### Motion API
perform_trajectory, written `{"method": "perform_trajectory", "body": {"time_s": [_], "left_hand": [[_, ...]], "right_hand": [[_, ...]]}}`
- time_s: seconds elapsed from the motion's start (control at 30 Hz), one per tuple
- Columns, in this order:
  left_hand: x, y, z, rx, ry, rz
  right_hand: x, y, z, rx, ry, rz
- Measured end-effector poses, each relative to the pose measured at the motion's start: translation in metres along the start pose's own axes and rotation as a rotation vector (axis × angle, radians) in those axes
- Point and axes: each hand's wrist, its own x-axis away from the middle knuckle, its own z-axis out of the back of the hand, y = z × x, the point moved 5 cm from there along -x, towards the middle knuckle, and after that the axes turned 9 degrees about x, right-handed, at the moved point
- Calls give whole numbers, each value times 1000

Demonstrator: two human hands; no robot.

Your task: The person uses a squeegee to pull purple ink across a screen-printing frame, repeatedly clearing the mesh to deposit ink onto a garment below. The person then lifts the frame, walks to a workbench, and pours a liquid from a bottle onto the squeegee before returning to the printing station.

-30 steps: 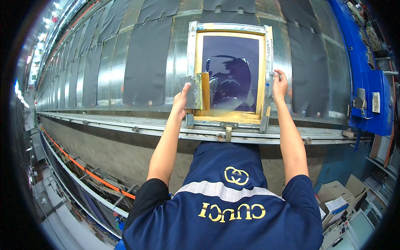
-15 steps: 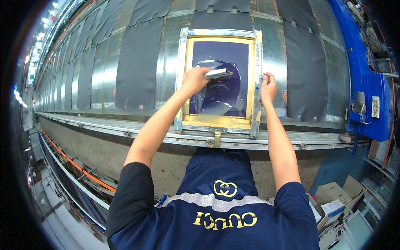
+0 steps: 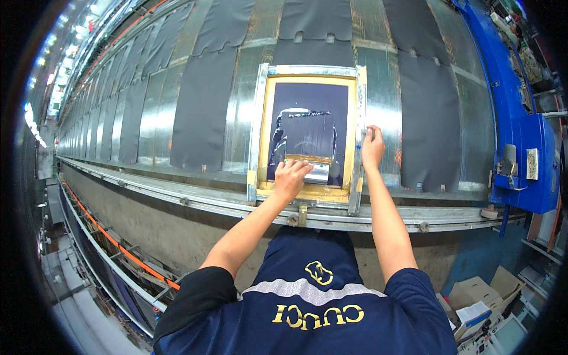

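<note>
A screen-printing frame (image 3: 261,100) with a yellow-edged inner border lies on the long metal table in front of me. Its dark purple mesh (image 3: 306,96) has wet ink pooled round a scraped rectangular patch with a faint pale design. My left hand (image 3: 290,176) grips a metal squeegee (image 3: 317,173) held crosswise near the mesh's lower end, its edge at the scraped patch. My right hand (image 3: 372,148) has its fingers curled on the right side of the frame.
Grey mats (image 3: 198,118) alternate with bare metal along the table, which has a front rail (image 3: 154,189). A blue machine housing (image 3: 535,171) stands at the right end. Cardboard boxes (image 3: 470,296) sit at lower right; an orange strip (image 3: 141,264) runs along a rack at lower left.
My left hand has brought the squeegee from the frame's left side over the mesh and down to its lower end, leaving a scraped patch in the ink. My right hand stays on the frame.
</note>
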Motion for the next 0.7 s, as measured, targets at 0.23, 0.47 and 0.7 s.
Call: {"method": "perform_trajectory", "body": {"time_s": [0.23,0.47,0.7], "left_hand": [[-106,-43,-4,-11,43,134],[14,6,-7,-43,-1,52],[-112,-50,0,-30,136,87]], "right_hand": [[-1,3,2,-12,-40,64],[-5,4,1,-51,-57,25],[-3,0,3,-32,-77,-1]]}}
